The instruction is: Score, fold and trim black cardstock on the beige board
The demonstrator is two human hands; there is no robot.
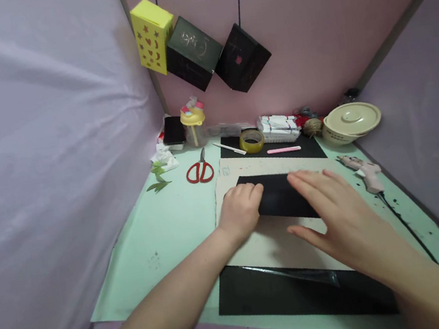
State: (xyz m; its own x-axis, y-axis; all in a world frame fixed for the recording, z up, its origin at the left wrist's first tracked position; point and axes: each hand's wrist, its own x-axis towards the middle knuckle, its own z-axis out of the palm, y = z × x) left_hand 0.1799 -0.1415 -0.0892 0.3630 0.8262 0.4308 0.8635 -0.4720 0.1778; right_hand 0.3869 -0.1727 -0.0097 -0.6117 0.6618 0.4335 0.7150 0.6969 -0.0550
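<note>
In the middle of the tabletop point(164, 234), on a beige card point(273, 242), lay a black paper strip point(280, 196). The strip was matte, dark and long, with straight edges, and it lay across the card from left to right, a little nearer to the far edge of the card. The left hand point(240, 209) was loosely curled, and its knuckles pressed on the left end of the strip. The right hand point(337, 210) was flat with fingers spread and covered the right end of the strip, with the thumb stretched out to the left over the card. Neither hand pinched anything.

Under the card a black sheet point(290, 292) reached almost to the near edge of the tabletop, and a shiny film lay wrinkled on it. Another black sheet point(271, 152) lay beyond the card, toward the far edge.

Along the far edge stood a tape roll point(251, 140), a pink stick point(284, 150), a white pen point(229, 148), a yellow cup point(193, 126) and a bowl with lid point(351, 122). Red scissors point(200, 169) lay near the far left corner, well apart from the left hand. A glue gun point(364, 170) lay at the right edge, near the right hand. The left side of the tabletop was open green surface, up to the cloth wall point(43, 159).
</note>
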